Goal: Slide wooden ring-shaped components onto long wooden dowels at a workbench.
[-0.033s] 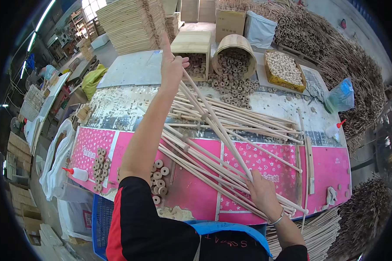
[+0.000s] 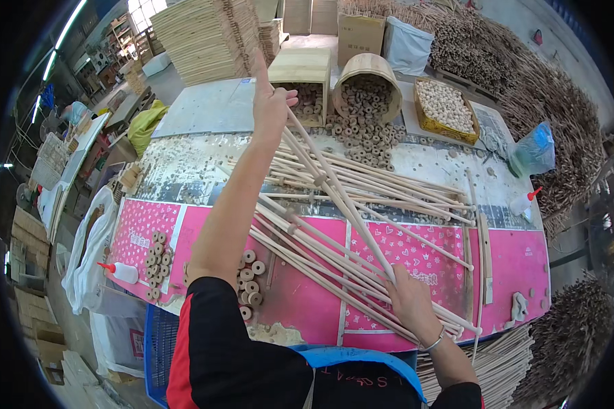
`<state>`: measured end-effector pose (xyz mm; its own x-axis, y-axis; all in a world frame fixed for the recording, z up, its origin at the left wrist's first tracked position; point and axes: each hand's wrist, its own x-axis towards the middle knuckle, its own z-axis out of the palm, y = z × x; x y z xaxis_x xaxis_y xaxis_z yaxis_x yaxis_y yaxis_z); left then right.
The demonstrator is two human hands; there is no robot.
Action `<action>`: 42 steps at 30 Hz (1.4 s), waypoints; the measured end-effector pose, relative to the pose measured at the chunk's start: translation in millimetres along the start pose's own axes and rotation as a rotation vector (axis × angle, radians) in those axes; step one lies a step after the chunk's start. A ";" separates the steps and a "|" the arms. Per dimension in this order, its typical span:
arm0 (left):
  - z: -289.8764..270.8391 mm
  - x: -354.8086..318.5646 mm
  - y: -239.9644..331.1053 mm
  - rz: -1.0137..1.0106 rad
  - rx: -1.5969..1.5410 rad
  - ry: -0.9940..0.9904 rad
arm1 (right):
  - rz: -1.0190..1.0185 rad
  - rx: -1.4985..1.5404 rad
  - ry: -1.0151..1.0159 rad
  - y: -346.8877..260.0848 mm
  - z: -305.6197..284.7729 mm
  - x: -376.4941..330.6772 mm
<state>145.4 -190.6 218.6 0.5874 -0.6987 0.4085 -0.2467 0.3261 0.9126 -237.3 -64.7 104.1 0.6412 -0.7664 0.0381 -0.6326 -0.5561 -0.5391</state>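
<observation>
left hand (image 2: 271, 109) lifted over table (image 2: 205, 109), fingers closed on dowel (image 2: 334, 194) top | right hand (image 2: 408, 300) grips its lower end above dowel pile (image 2: 389, 184) | unchanged since prior frame: dowel held slanted

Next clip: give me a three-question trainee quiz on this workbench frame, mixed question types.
1. True or false: the left hand is raised over the far side of the table, at the upper end of a long wooden dowel.
2. The right hand rests on: A) the glue bottle, B) the pile of wooden dowels, C) the yellow basket.
3. Fill in: the tipped wooden bucket spills small wooden ____.

Key: 1 true; 2 B; 3 rings.
</observation>
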 end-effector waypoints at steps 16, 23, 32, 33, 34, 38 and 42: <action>22.2 -35.9 -20.2 -0.174 -0.141 -0.171 | -0.011 -0.110 0.092 0.3 4.2 43.9; 28.7 -60.0 7.2 0.223 0.215 -0.147 | -0.232 -0.167 0.270 8.7 -17.8 99.8; 2.0 -98.7 -59.4 0.565 0.867 -0.094 | -0.447 -0.408 0.359 77.4 -27.2 217.7; -0.3 -108.4 -80.7 0.596 0.944 -0.141 | -0.477 -0.449 0.363 87.0 -15.2 223.9; -2.9 -120.2 -111.1 0.561 0.972 -0.242 | -0.374 -0.486 0.296 96.6 -2.9 225.9; -1.1 -165.4 -174.2 0.430 1.135 -0.519 | -0.376 -0.510 0.273 125.7 39.4 218.8; 14.6 -170.8 -201.6 0.414 1.213 -0.500 | -0.392 -0.521 0.299 135.3 47.6 223.4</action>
<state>83.5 -146.3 -34.8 0.0327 -0.9246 0.3795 -0.9980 -0.0096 0.0627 -159.0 -295.9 -0.4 0.7644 -0.4927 0.4158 -0.5532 -0.8325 0.0307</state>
